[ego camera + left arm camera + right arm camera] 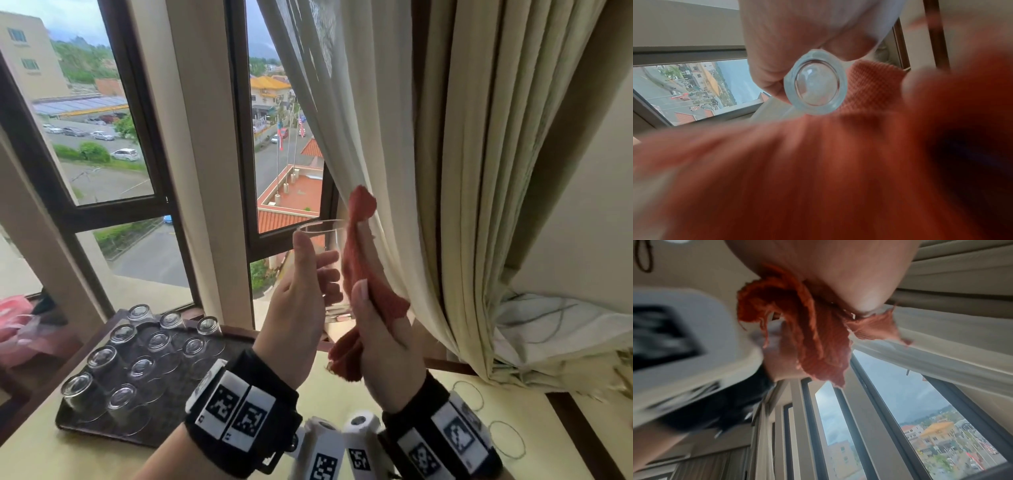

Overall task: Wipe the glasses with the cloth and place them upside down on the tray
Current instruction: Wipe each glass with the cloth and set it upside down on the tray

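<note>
Window and curtain [462, 171] behind a worktop [394, 387]. Left hand [294, 308] fingers curl around an upright glass [329, 260]; right hand [383, 346] grips the red cloth [363, 260] against it. Tray [85, 426] holds 11 inverted glasses [102, 358].

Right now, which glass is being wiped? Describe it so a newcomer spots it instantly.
Start at the window, then go to the cream curtain on its right. Just before the curtain, the left hand grips a clear glass while the right hand presses a red cloth against it. Unlike the upturned glasses on the dark tray, it is held upright in the air.
</note>
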The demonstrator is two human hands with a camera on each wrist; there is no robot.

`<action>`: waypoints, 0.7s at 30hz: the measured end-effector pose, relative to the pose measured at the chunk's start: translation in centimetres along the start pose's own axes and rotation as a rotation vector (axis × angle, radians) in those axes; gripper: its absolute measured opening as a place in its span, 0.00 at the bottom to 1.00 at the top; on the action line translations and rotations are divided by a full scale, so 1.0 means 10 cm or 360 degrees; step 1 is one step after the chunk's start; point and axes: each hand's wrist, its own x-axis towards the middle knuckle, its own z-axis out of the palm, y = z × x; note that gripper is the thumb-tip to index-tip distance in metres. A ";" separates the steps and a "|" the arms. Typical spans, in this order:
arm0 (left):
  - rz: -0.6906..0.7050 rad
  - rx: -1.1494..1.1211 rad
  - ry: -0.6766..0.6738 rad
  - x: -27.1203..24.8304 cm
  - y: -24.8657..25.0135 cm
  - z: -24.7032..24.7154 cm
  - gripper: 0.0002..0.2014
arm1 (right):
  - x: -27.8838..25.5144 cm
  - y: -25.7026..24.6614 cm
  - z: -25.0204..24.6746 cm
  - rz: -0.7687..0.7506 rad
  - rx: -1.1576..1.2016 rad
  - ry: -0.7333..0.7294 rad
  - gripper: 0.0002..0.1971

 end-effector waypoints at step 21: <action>0.0008 0.0091 -0.0083 0.10 0.04 -0.01 0.42 | -0.29 0.27 -0.02 -0.0145 -0.0134 -0.0201 0.26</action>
